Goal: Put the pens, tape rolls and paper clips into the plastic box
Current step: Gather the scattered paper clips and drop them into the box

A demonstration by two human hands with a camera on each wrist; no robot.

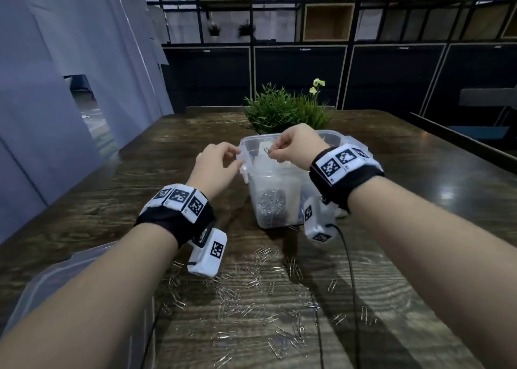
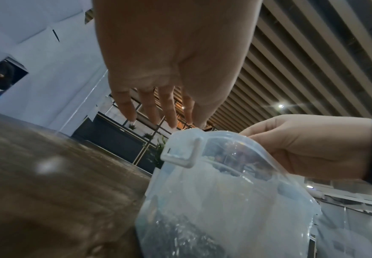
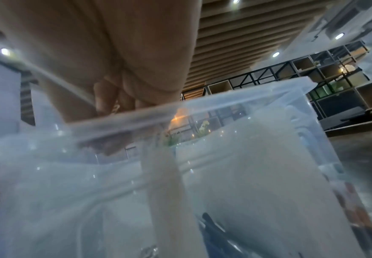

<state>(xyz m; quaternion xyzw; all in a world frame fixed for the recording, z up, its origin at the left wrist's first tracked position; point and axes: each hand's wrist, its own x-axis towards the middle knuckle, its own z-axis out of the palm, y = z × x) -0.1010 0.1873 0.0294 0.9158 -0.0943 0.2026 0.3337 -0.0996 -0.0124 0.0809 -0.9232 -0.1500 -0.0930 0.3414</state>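
A clear plastic box [image 1: 279,184] stands open at the table's middle, with a heap of paper clips [image 1: 270,204] showing through its front wall. My right hand [image 1: 272,152] hovers over the box's opening and pinches one paper clip [image 1: 268,150] between thumb and fingers. My left hand [image 1: 233,156] is beside the box's left rim, holding nothing. In the left wrist view its fingers [image 2: 149,111] hang straight just above the box's corner latch [image 2: 180,157]. Many loose paper clips [image 1: 251,298] lie scattered on the table in front of the box.
A potted green plant [image 1: 282,111] stands right behind the box. A clear plastic lid [image 1: 70,284] lies at the near left under my left forearm. A black cable [image 1: 349,270] runs from my right wrist across the wooden table [image 1: 167,150].
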